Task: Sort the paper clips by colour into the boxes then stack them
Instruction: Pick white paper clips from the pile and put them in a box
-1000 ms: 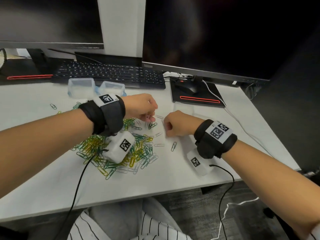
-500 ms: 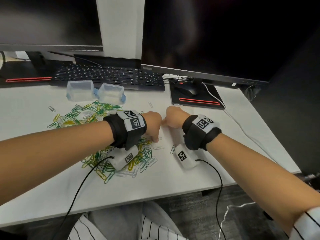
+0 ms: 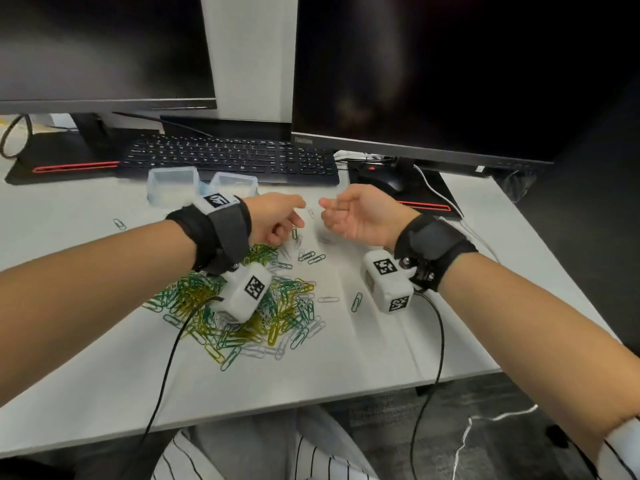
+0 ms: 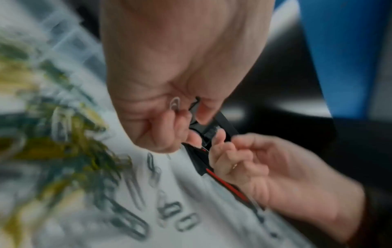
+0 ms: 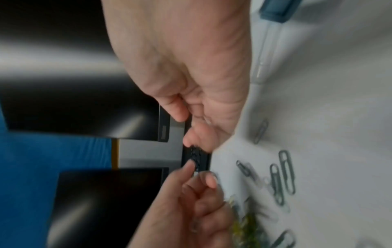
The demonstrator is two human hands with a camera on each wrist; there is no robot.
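Observation:
A heap of green, yellow and white paper clips (image 3: 242, 306) lies on the white desk (image 3: 104, 358), partly under my left wrist. Two clear plastic boxes (image 3: 173, 185) (image 3: 235, 183) stand behind it, in front of the keyboard. My left hand (image 3: 284, 216) hovers just past the heap with curled fingers; a white paper clip (image 4: 175, 104) is tucked in them. A green clip (image 3: 294, 233) shows just below those fingers. My right hand (image 3: 349, 216) faces it a few centimetres away, palm up, fingers curled inward. Whether it holds clips is hidden.
Loose clips lie to the right of the heap (image 3: 311, 256) (image 3: 356, 301) and one far left (image 3: 119, 223). A black keyboard (image 3: 228, 157), a mouse (image 3: 381, 181) on its pad and two dark monitors line the back. The desk's right edge is near my right forearm.
Both hands have lifted off the desk and moved back from the heap. The right hand has turned from a fist on the surface to palm up.

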